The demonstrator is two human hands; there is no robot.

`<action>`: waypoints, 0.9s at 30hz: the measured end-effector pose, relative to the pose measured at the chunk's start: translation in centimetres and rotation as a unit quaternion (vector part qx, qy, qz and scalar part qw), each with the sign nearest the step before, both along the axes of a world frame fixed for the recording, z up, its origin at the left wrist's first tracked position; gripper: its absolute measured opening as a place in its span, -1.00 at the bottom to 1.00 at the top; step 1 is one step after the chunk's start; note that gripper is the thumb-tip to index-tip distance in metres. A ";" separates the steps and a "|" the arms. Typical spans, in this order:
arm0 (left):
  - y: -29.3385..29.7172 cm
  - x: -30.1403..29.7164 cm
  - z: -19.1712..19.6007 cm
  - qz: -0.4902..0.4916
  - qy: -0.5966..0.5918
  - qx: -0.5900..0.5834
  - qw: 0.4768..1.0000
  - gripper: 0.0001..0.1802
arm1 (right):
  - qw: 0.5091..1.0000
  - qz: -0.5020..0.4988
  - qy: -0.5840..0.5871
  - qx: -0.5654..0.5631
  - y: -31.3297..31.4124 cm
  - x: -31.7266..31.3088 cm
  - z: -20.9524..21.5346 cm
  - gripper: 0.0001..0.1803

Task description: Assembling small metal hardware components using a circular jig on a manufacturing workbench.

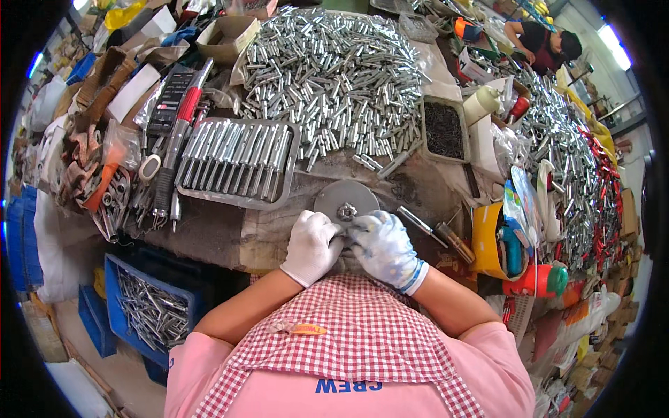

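My left hand (311,249), in a white glove, is closed with its fingertips pressed together just in front of a round grey disc (329,198). Beside it my right hand (387,251), in a white glove with blue stains, is closed too. The fingertips of both hands almost meet; whatever they pinch is too small or too hidden to make out. On the disc's middle sits a small, shiny toothed-looking metal piece (346,212). To the right of my right hand lie a slim metal rod (421,226) and a brownish metal cylinder (454,242).
A heap of silvery metal tubes (341,76) covers the bench's far side. Left stands a clear tray (240,202) with tubes in a row; right, a box of dark small parts (444,129) and a yellow container (488,240). Another person (547,49) works at far right.
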State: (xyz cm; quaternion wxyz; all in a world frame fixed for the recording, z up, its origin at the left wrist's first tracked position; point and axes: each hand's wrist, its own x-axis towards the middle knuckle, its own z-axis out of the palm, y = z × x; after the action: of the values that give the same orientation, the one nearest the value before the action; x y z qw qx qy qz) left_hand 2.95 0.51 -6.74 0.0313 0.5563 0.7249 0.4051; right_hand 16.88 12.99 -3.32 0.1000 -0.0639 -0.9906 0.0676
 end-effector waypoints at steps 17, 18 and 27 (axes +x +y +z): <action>0.0 0.7 1.9 -0.064 -0.527 0.082 0.843 -0.70 | 0.925 -0.112 0.136 -0.335 -1.9 0.8 0.0 -0.75; 0.3 0.7 2.3 -0.068 -0.529 0.081 0.842 -0.70 | 0.910 -0.105 0.154 -0.371 -2.0 0.7 -0.6 -0.76; 0.8 -1.2 4.1 -0.091 -0.396 0.004 0.914 -0.22 | 0.949 -0.305 -0.074 0.031 5.0 6.0 -0.2 -0.52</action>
State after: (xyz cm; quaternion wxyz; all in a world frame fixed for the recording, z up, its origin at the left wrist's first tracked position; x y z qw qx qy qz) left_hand 1.73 1.35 -2.62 0.3502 0.4143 0.5979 0.5901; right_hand 22.85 18.01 -3.50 0.0439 -0.3643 -0.9302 -0.0019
